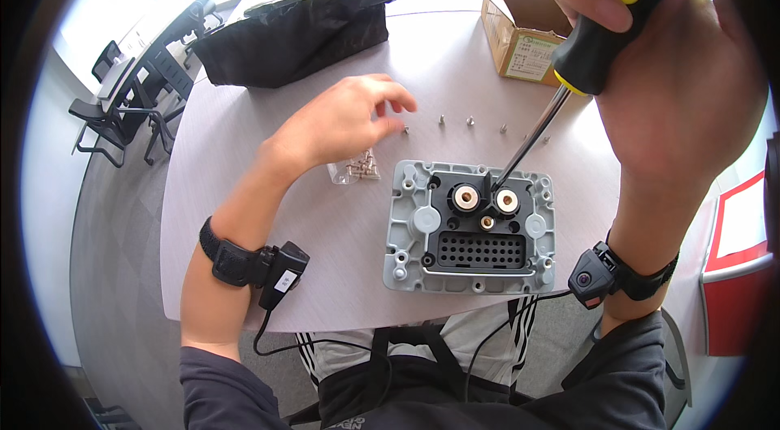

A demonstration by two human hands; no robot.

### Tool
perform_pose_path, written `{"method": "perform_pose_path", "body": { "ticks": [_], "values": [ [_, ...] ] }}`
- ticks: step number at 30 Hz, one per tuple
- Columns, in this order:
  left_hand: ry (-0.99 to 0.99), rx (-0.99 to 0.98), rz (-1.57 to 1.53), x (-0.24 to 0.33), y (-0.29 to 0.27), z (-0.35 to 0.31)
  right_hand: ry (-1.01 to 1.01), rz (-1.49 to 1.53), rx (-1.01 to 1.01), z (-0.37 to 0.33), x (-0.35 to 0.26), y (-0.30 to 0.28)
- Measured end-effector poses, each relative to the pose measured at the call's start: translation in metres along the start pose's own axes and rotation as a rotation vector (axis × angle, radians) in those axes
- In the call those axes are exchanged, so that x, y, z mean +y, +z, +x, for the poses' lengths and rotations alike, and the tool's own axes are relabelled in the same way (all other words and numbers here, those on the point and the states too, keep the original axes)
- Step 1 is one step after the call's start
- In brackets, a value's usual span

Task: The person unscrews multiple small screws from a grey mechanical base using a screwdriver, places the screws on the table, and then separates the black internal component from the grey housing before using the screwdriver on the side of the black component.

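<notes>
My right hand (691,97) grips the black and yellow handle of a screwdriver (605,44), held tilted. Its shaft slants down to the black connector insert (481,223), with the tip between two round brass-centred sockets; whether it sits on a screw there is too small to tell. The insert lies in a grey metal housing (402,223) at the table's near side. My left hand (345,121) hovers over the table, thumb and fingers apart, close beside a small screw (406,130). Several more screws (470,121) stand in a row beyond the housing. Below my left hand is a clear bag of screws (355,168).
A black plastic bag (296,40) lies at the far left of the table (236,267). An opened cardboard box (520,32) stands at the far right. Cables (341,342) run from devices strapped to both wrists, across my lap.
</notes>
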State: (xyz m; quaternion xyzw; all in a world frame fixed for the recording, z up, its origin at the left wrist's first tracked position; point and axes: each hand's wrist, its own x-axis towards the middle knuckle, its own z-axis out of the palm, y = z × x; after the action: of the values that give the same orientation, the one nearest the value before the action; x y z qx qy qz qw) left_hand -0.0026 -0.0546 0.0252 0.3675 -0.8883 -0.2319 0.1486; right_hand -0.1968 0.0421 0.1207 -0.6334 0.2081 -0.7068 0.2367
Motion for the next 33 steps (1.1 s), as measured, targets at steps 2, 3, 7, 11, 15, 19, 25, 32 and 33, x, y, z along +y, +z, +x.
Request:
{"method": "perform_pose_path", "body": {
  "ticks": [2, 3, 7, 11, 15, 19, 25, 32, 33],
  "values": [
    [0.139, 0.008, 0.05, -0.004, 0.007, -0.003, 0.003, 0.003, 0.001, -0.006, -0.002, 0.001],
    [0.28, 0.017, 0.102, -0.005, 0.009, -0.005, 0.005, 0.005, 0.0, -0.006, -0.002, 0.001],
    [0.157, -0.046, 0.163, -0.005, 0.009, -0.002, 0.01, 0.013, -0.006, -0.008, -0.003, -0.004],
    [0.131, 0.011, 0.124, -0.013, 0.008, 0.001, 0.016, 0.015, -0.007, -0.006, 0.001, -0.002],
    [-0.064, 0.047, -0.24, -0.014, 0.008, 0.003, 0.021, 0.019, -0.005, -0.006, 0.001, -0.005],
    [0.005, 0.086, -0.083, -0.018, 0.009, 0.002, 0.028, 0.022, 0.001, -0.007, 0.0, -0.01],
    [0.023, 0.047, -0.009, -0.018, 0.009, 0.003, 0.043, 0.017, 0.013, -0.009, 0.005, -0.015],
    [0.097, 0.06, 0.113, -0.017, 0.008, 0.001, 0.046, 0.028, 0.019, -0.009, 0.005, -0.014],
    [0.097, 0.059, 0.114, -0.018, 0.007, 0.001, 0.045, 0.029, 0.021, -0.01, 0.004, -0.014]
  ]
}}
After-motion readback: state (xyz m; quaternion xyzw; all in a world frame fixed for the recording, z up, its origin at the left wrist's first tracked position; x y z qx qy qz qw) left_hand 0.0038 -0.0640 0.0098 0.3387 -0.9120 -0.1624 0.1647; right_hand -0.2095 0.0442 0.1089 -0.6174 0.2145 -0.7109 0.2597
